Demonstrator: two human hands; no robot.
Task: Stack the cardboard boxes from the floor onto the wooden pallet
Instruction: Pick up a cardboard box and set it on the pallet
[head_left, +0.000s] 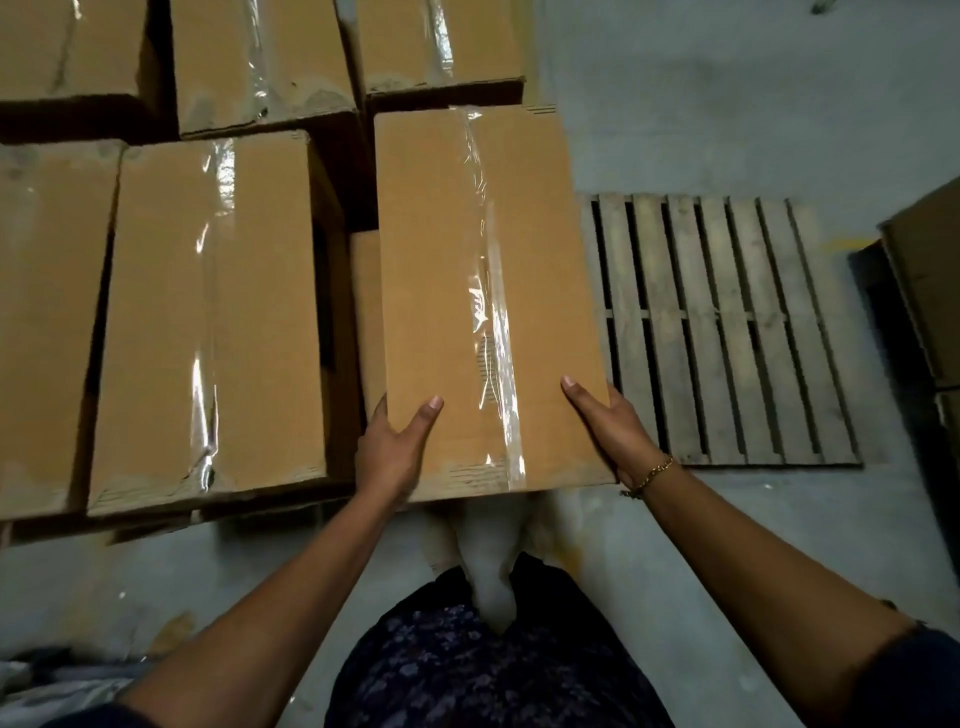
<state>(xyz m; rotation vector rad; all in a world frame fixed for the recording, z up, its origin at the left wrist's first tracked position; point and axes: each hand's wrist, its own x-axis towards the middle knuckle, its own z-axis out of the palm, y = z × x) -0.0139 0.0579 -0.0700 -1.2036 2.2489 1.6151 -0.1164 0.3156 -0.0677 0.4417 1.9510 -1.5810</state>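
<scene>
Floor (727, 104), box (431, 260) between left hand (392, 452), right hand (613, 426)

1. Tan-brown box (431, 291) left of the pallet (727, 332), with a clear, glossy tape (493, 312) stripe down its top.
2. Dull grey-brown pallet slats, dark gaps between.
3. Pale grey floor (727, 104) beyond the pallet.
4. Gold bracelet (655, 473) by the pallet's near corner.
5. Dark navy garment (467, 670) with small pale flowers.

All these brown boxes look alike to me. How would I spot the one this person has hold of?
Find the wooden pallet on the grey floor at right. Directly left of it, overlapping its edge, is the cardboard box with clear tape down its middle. Alone among its neighbours, it has the left hand and right hand gripping its near corners.
</scene>
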